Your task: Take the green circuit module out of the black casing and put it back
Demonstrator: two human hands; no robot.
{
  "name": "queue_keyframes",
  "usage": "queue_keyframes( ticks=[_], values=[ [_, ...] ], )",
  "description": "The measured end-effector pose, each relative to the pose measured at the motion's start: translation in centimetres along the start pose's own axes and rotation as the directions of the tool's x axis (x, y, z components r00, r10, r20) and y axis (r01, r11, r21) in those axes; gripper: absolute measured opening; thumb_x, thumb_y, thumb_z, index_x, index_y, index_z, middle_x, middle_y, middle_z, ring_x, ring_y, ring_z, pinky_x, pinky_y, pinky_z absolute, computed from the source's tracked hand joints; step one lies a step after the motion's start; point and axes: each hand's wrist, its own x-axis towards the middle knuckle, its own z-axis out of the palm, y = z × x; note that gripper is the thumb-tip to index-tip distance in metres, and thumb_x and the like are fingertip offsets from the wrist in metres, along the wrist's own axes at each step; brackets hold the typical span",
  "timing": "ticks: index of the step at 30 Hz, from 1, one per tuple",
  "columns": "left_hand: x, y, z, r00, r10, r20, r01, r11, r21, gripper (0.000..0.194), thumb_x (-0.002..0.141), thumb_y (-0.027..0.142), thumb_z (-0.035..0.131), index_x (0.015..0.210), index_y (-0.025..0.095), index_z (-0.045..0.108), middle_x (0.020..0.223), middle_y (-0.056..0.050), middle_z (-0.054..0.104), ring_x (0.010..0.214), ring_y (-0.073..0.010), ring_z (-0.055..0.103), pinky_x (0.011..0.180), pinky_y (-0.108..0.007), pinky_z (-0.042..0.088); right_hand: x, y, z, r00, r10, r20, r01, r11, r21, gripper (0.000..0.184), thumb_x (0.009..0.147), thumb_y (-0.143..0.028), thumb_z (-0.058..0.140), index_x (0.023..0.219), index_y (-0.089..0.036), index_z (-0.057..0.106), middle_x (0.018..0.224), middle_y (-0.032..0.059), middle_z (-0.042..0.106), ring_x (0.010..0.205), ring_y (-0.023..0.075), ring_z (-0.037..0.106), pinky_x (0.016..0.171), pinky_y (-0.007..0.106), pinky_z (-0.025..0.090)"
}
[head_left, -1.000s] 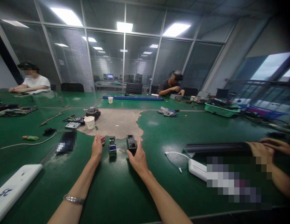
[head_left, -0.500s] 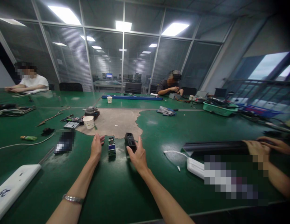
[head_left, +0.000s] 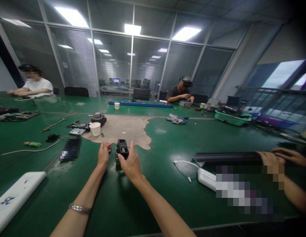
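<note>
My right hand [head_left: 131, 164] grips a black plastic housing [head_left: 123, 148], thumb on the near side and fingers along its right. Beneath and behind this housing, the small electronic module [head_left: 117, 160] with a circuit board is mostly covered, only its left edge showing. Whether the two parts touch, I cannot tell. To the left of them, my left hand [head_left: 103, 154] rests near the green table top with its fingers stretched out and nothing in it. A metal bracelet [head_left: 80, 209] circles the left wrist.
Ahead lie a bare tan patch [head_left: 128, 126], a paper cup [head_left: 95, 129] and loose electronic parts [head_left: 78, 131]. White power strips [head_left: 18, 197] flank me. At right, a co-worker's hands [head_left: 271, 161] hold a long black profile [head_left: 226, 158]. Two people sit across the table.
My right hand has carried the black housing left, from beside the electronic module to over it, hiding most of it. My left hand has stayed nearly where it was.
</note>
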Motion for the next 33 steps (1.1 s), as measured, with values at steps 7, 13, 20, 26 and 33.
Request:
queue_keyframes(
  ticks=[7,13,20,26,33],
  values=[
    [0.0,-0.1,-0.1,1.000,0.010,-0.005,-0.010,1.000,-0.005,0.048,0.101,0.060,0.046,0.113,0.017,0.064,0.103,-0.013,0.077,0.094,-0.0231,0.075,0.083,-0.034,0.057,0.4,-1.0,0.9,0.999,0.039,0.035,-0.031,0.978,-0.205,0.090,0.090,-0.034,0.064,0.159,-0.002,0.017,0.120,0.0229,0.070,0.108,0.0325,0.071,0.093,0.040,0.054],
    [0.1,-0.2,-0.1,1.000,0.018,0.006,-0.018,1.000,0.001,0.048,0.102,0.059,0.044,0.111,0.017,0.064,0.106,-0.013,0.076,0.095,-0.0236,0.074,0.084,-0.035,0.057,0.0,-1.1,1.4,0.998,0.050,0.050,-0.031,0.948,-0.317,0.092,0.091,-0.036,0.063,0.159,0.000,0.013,0.111,0.0224,0.073,0.098,0.0327,0.073,0.086,0.039,0.055],
    [0.2,-0.3,-0.1,1.000,0.015,0.009,-0.015,1.000,0.012,0.045,0.103,0.057,0.042,0.107,0.018,0.064,0.107,-0.013,0.075,0.097,-0.0234,0.074,0.086,-0.037,0.057,-1.1,-1.0,2.1,0.995,0.040,0.088,-0.004,0.927,-0.375,0.095,0.089,-0.028,0.064,0.159,0.001,0.007,0.107,0.0226,0.073,0.096,0.0329,0.073,0.083,0.039,0.055],
    [0.1,-0.2,0.0,1.000,0.018,0.006,-0.018,1.000,0.007,0.045,0.102,0.058,0.043,0.108,0.018,0.064,0.108,-0.013,0.075,0.098,-0.0242,0.073,0.087,-0.038,0.057,-2.2,0.4,2.0,0.994,0.004,0.107,0.029,0.951,-0.308,0.094,0.085,-0.028,0.069,0.159,-0.003,0.016,0.126,0.0264,0.065,0.114,0.0349,0.066,0.094,0.043,0.053],
    [0.0,-0.2,0.0,1.000,0.021,0.002,-0.021,1.000,0.010,0.048,0.101,0.060,0.044,0.109,0.018,0.065,0.106,-0.013,0.076,0.098,-0.0247,0.074,0.089,-0.039,0.057,-1.5,1.9,2.5,0.999,-0.035,0.011,0.036,0.996,-0.079,0.098,0.082,-0.035,0.073,0.159,-0.005,0.019,0.143,0.0256,0.055,0.132,0.0342,0.055,0.106,0.045,0.048]
  ],
)
